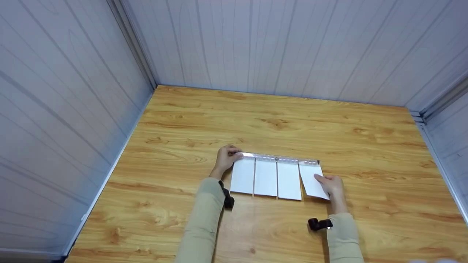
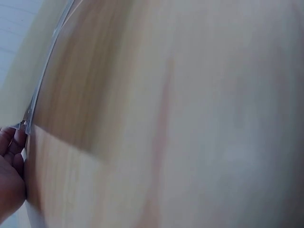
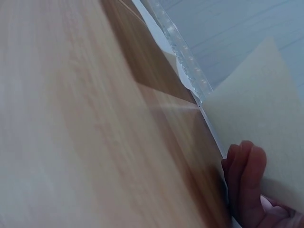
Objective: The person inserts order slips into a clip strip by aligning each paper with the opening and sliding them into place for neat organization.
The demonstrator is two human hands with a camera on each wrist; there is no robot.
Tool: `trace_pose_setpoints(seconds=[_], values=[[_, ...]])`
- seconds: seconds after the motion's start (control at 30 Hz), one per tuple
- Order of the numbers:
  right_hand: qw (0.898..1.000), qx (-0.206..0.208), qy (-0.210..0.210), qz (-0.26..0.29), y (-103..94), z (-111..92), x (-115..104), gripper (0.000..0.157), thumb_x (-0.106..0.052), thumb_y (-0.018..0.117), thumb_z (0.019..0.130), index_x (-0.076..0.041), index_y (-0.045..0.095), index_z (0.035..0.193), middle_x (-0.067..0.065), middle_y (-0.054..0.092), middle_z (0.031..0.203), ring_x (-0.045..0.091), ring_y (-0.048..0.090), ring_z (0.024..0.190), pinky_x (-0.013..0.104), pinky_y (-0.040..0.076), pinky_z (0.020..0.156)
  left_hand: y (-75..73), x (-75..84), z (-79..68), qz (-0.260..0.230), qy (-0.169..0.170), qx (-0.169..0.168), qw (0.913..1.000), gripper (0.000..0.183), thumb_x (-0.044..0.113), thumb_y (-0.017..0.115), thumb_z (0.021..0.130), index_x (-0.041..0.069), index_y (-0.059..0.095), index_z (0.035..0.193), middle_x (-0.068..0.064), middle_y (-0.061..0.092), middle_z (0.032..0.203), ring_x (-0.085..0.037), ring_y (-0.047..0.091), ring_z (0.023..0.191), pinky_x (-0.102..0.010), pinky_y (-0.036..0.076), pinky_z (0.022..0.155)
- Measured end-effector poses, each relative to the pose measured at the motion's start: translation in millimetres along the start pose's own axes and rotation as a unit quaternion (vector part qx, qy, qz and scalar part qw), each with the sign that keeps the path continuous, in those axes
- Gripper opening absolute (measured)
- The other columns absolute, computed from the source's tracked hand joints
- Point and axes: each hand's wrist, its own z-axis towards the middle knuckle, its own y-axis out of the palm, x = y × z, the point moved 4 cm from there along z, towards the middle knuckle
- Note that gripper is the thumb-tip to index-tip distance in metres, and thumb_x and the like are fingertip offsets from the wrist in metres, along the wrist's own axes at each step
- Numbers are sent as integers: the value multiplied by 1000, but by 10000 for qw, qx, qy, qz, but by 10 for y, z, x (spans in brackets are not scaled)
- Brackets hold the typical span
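A clear plastic strip [image 1: 289, 160] runs left to right above the table, with several white rectangular cards [image 1: 265, 178] hanging side by side from it. My left hand [image 1: 225, 159] pinches the strip's left end between thumb and fingers; the left wrist view shows those fingertips at the end of the strip [image 2: 45, 76]. By its right edge, the rightmost card [image 1: 310, 180] is gripped in my right hand [image 1: 332, 185], thumb on the near face. This card slants away from its neighbour, leaving a wedge-shaped gap. In the right wrist view, fingers [image 3: 254, 164] curl against the card's back [image 3: 256, 99].
The wood-grain table [image 1: 204, 120] stretches out around the strip and cards. Pale panel walls stand at the back [image 1: 234, 47], the left [image 1: 55, 128] and the right [image 1: 449, 131]. A dark wrist camera [image 1: 228, 201] is strapped to the left sleeve, another [image 1: 314, 224] to the right.
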Motion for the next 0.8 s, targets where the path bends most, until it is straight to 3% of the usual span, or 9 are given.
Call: trace_pose_setpoints(seconds=[0.17, 0.57, 0.8], values=[[9999, 71, 110, -87, 16, 26, -9, 23, -23, 65, 79, -5, 57, 68, -3, 46, 58, 11, 43, 53, 24, 37, 49, 3, -7, 4, -18, -27, -31, 10000, 14, -11, 62, 75, -20, 60, 85, -33, 55, 85, -46, 53, 82, -50, 44, 71], [9998, 33, -187, -54, 19, 37, -36, 21, -18, 65, 79, -4, 58, 65, -4, 44, 55, 11, 42, 52, 24, 35, 49, 4, -36, 19, 59, 116, 29, 9999, 11, -12, 62, 75, -20, 61, 83, -32, 56, 83, -45, 53, 79, -48, 45, 69], [9994, 118, -184, -274, 33, 44, -43, 26, -22, 65, 79, 4, 63, 80, -1, 49, 64, 13, 44, 60, 24, 37, 54, 34, -328, 91, 203, -18, 86, 9998, 11, -5, 66, 74, -11, 66, 84, -21, 60, 83, -33, 57, 78, -28, 47, 67]])
